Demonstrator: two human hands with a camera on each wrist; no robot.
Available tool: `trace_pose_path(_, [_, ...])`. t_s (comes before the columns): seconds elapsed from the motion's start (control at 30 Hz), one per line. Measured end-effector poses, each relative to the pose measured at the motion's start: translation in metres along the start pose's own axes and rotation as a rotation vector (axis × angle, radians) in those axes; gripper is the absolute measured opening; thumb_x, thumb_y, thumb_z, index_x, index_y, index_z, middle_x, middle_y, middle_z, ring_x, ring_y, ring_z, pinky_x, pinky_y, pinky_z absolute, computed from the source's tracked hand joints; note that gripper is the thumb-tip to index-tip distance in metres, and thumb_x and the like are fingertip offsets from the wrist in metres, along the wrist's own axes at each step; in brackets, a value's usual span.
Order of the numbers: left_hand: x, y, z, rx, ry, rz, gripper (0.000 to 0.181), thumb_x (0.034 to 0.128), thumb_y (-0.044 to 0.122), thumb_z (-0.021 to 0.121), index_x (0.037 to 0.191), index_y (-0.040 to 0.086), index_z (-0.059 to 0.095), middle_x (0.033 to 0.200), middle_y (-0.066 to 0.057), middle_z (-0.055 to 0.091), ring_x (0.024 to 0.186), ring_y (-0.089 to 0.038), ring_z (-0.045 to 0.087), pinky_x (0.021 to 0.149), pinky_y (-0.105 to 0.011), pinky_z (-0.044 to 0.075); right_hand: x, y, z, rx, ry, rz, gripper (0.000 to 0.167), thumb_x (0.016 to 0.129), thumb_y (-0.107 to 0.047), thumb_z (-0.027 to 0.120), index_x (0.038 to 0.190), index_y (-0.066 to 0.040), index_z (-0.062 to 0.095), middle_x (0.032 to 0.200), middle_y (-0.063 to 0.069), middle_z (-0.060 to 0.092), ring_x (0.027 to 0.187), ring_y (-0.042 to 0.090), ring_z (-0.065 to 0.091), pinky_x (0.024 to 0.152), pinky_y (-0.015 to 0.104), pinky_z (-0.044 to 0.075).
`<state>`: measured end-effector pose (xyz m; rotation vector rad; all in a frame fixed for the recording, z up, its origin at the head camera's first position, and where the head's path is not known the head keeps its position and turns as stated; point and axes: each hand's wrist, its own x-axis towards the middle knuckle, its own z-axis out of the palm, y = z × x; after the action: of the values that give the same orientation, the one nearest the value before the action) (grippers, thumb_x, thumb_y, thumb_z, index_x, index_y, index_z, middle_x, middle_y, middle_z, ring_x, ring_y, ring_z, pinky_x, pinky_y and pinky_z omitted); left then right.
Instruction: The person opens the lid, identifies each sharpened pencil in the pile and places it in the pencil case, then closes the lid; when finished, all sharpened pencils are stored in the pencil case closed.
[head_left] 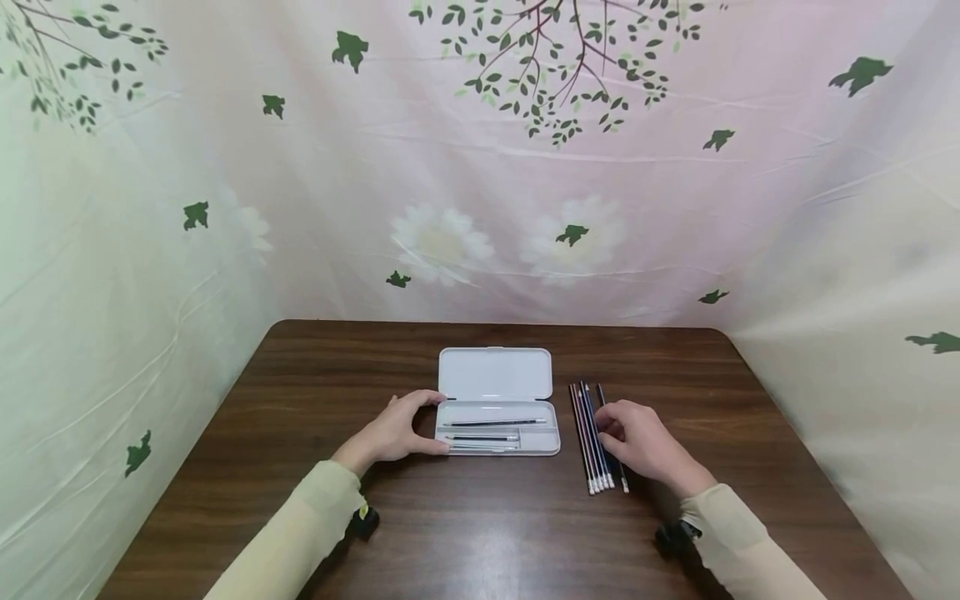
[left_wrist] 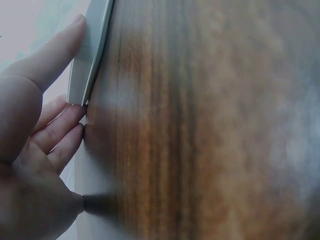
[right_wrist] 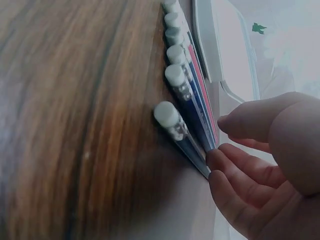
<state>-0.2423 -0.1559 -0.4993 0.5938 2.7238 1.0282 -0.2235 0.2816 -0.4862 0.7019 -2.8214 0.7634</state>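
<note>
Left hand (head_left: 393, 429) grasps a white, rectangular plastic case (head_left: 495, 373); right hand (head_left: 637, 435) touches a slim, dark, white-tipped pencil (right_wrist: 190, 149); whether it grips cannot be told.

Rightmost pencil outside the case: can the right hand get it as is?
Probably yes. The right hand is right at the rightmost pencil, whose eraser end lies apart from the neighbouring pencils, and no other object appears to cover it.

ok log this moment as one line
left hand: holds case | right hand: at loose pencils | lid: open | inside case: more pencils
</note>
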Motion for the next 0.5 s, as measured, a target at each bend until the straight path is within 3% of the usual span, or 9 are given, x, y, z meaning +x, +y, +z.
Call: trace_pose_path(0.5, [-0.0004, -0.0028, 0.0011, 0.002, 0.004, 0.011, 0.086, 0.0793, 0.050, 0.091, 0.149, 0.014, 0.055, 0.154, -0.005, 0.054, 0.149, -0.026, 0.043, 0.126, -0.069, 0.007, 0.0078, -0.0050, 0.0048, -0.066, 0.000, 0.054, 0.022, 0.079, 0.005, 0.075, 0.100, 0.000, 0.072, 0.090, 0.009, 0.069, 0.075, 0.014, 0.066, 0.065, 0.032, 0.059])
